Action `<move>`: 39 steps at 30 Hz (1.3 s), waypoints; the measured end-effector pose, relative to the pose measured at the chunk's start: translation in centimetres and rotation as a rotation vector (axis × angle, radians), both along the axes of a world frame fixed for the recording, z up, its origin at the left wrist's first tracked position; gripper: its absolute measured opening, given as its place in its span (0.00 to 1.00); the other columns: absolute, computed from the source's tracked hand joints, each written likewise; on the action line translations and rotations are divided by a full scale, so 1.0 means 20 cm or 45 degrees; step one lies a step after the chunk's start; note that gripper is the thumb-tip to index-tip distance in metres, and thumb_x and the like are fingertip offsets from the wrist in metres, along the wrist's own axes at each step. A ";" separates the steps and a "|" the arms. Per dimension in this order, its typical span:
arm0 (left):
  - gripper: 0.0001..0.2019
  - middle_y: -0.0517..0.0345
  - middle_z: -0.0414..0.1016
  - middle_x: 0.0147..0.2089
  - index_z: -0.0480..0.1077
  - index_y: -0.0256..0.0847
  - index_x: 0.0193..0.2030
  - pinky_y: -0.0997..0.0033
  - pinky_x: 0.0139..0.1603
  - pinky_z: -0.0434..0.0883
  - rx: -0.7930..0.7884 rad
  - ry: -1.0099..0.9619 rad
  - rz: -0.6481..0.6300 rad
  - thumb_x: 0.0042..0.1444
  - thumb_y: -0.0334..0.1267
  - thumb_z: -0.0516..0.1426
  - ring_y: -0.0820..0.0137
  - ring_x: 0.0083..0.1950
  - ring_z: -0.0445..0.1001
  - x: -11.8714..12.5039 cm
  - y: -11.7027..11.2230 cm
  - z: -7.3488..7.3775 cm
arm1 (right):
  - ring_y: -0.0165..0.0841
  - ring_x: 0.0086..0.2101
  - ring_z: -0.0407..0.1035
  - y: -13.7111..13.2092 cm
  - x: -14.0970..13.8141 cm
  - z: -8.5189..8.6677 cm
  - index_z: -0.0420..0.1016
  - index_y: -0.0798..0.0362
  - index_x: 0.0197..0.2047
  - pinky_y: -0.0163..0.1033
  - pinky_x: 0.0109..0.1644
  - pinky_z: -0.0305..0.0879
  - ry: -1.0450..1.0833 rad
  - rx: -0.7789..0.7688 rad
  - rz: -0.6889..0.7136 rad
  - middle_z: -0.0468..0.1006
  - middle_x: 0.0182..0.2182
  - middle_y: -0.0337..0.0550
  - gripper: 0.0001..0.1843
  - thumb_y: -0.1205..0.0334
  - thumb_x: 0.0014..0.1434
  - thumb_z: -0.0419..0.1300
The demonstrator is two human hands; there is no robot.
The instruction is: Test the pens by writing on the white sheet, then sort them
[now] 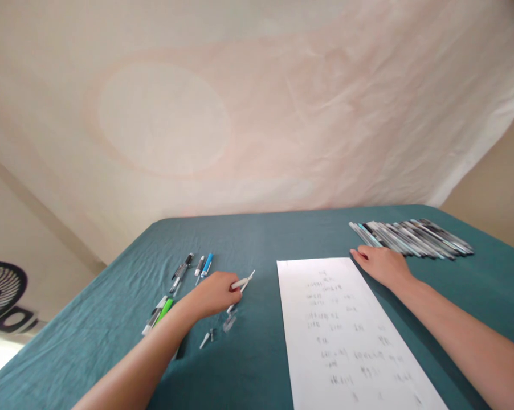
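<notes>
My left hand (pixel 212 293) rests on the teal tablecloth (pixel 257 364), its fingers closed around a white pen (pixel 245 281) whose tip points right. Small loose pen parts (pixel 229 323) lie just below that hand. My right hand (pixel 379 263) lies palm down and fairly flat beside a white sheet of paper (pixel 346 336) with faint writing. Its fingertips reach the near end of a row of several pens (pixel 411 239) and hold nothing.
Left of my left hand lie a blue pen (pixel 206 265), a black pen (pixel 180 271) and a green marker (pixel 164 310). A pale sheet (pixel 257 114) hangs behind the table. A black fan (pixel 0 290) stands at the far left.
</notes>
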State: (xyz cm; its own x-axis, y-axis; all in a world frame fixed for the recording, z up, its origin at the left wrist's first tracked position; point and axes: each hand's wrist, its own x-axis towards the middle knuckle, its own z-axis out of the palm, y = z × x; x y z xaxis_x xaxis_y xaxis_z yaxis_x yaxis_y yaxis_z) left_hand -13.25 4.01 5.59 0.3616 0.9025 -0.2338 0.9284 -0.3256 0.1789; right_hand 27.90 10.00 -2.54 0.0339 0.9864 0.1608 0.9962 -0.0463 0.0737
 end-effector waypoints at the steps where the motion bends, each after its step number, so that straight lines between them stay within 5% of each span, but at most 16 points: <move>1: 0.11 0.56 0.73 0.30 0.68 0.39 0.28 0.76 0.30 0.59 0.002 -0.033 0.006 0.55 0.39 0.49 0.68 0.33 0.72 0.01 0.00 -0.01 | 0.37 0.29 0.72 0.00 0.00 0.00 0.73 0.51 0.29 0.36 0.26 0.50 0.001 0.003 -0.001 0.79 0.27 0.44 0.25 0.45 0.62 0.43; 6: 0.09 0.59 0.72 0.31 0.68 0.40 0.36 0.76 0.31 0.61 -0.017 -0.194 0.006 0.56 0.41 0.50 0.70 0.32 0.71 0.05 -0.01 -0.06 | 0.37 0.29 0.72 0.00 0.00 -0.01 0.72 0.51 0.28 0.36 0.25 0.48 0.004 0.007 -0.003 0.78 0.27 0.43 0.25 0.45 0.62 0.43; 10: 0.09 0.56 0.72 0.39 0.67 0.41 0.41 0.74 0.38 0.63 0.092 -0.195 -0.034 0.54 0.40 0.53 0.68 0.39 0.70 0.04 -0.03 -0.02 | 0.36 0.29 0.72 0.01 0.01 -0.01 0.72 0.50 0.28 0.36 0.25 0.48 0.000 0.011 0.006 0.78 0.27 0.43 0.24 0.45 0.62 0.43; 16: 0.07 0.59 0.74 0.34 0.71 0.43 0.33 0.74 0.35 0.62 0.046 -0.028 -0.119 0.51 0.32 0.52 0.67 0.37 0.71 -0.02 -0.06 0.08 | 0.37 0.30 0.72 0.01 0.02 -0.02 0.72 0.50 0.28 0.36 0.26 0.48 -0.004 0.018 0.020 0.78 0.27 0.43 0.25 0.44 0.62 0.42; 29: 0.08 0.55 0.76 0.32 0.73 0.43 0.29 0.71 0.35 0.61 0.014 0.233 -0.145 0.48 0.30 0.53 0.64 0.36 0.74 0.03 -0.11 0.05 | 0.37 0.29 0.72 0.01 0.02 -0.01 0.73 0.50 0.29 0.35 0.25 0.48 0.008 -0.004 0.007 0.78 0.27 0.44 0.26 0.44 0.62 0.42; 34: 0.07 0.55 0.74 0.30 0.70 0.40 0.29 0.73 0.33 0.60 0.042 0.152 -0.186 0.50 0.30 0.50 0.66 0.33 0.72 0.00 -0.12 0.06 | 0.36 0.29 0.72 0.01 0.02 -0.02 0.72 0.50 0.29 0.35 0.25 0.47 0.008 0.005 0.016 0.79 0.27 0.43 0.25 0.44 0.62 0.42; 39: 0.11 0.58 0.73 0.32 0.70 0.42 0.35 0.75 0.34 0.60 0.024 -0.007 -0.191 0.51 0.28 0.49 0.68 0.35 0.70 -0.05 -0.10 0.15 | 0.37 0.29 0.72 0.01 0.02 -0.02 0.72 0.50 0.28 0.35 0.25 0.48 -0.002 0.016 0.015 0.78 0.27 0.44 0.25 0.45 0.62 0.43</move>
State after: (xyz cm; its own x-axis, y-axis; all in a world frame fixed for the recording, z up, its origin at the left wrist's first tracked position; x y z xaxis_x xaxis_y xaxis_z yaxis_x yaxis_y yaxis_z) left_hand -14.23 2.06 8.64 0.4938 0.8426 -0.2151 0.8682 -0.4637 0.1768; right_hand 28.24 10.20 -2.91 0.0217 0.9847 0.1731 0.9966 -0.0352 0.0751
